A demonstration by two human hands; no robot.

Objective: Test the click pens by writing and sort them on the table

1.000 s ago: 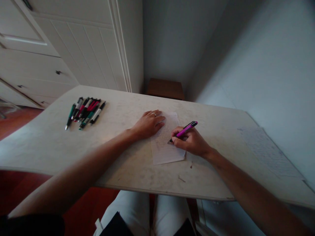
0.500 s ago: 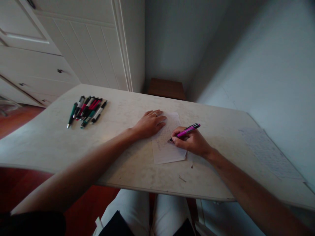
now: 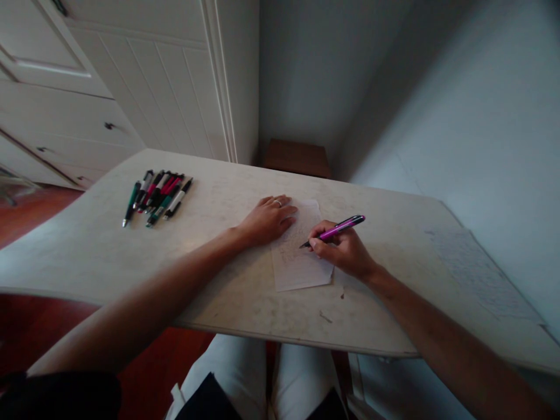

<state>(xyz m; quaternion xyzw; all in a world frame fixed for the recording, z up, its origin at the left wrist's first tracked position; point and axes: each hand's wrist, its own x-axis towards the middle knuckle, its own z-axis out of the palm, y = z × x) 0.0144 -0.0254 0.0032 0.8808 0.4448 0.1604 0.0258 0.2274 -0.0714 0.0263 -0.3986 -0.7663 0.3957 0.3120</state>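
With your right hand (image 3: 343, 252) pinching the slim purple-and-black pen (image 3: 340, 228), the white, lined paper sheet (image 3: 303, 275) could skid if your left hand (image 3: 266, 221), fingers extended, grasping nothing, presses too lightly.

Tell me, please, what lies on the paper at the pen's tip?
The left hand overlaps its left edge; the right hand, holding a magenta pen, its right. Handwriting shows between; paper beneath them is hidden.
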